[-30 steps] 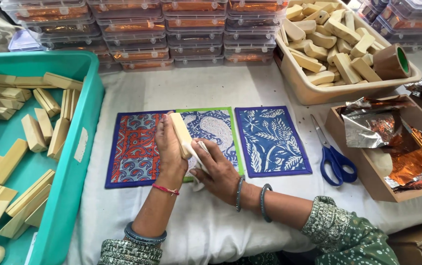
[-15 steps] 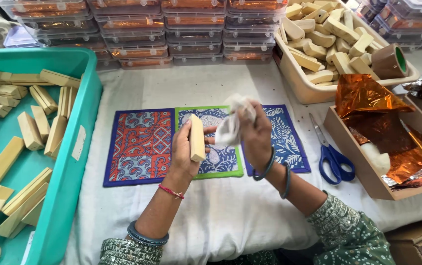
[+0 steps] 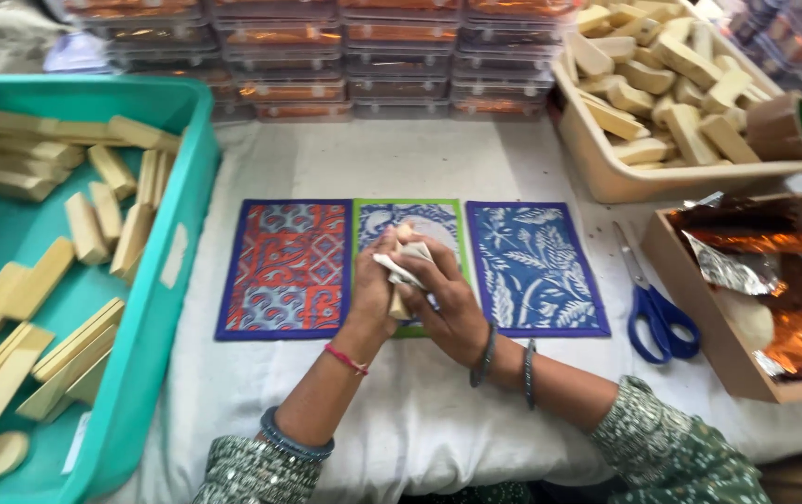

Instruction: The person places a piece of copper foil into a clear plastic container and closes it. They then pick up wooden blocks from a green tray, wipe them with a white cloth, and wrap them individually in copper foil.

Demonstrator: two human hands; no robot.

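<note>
left hand (image 3: 373, 285) gripped a pale bar (image 3: 402, 303); right hand (image 3: 448, 299) pressed a white cloth (image 3: 401, 266) against it, above the green-edged mat (image 3: 462, 247).

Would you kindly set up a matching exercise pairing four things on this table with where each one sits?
Things:
1. scissors
2. teal bin
3. tape roll
4. pale bar

Places:
A. far left of the table
B. between the left hand and right hand
C. right of the blue mat
D. in the beige tub

Pairs: 1-C, 2-A, 3-D, 4-B
</note>
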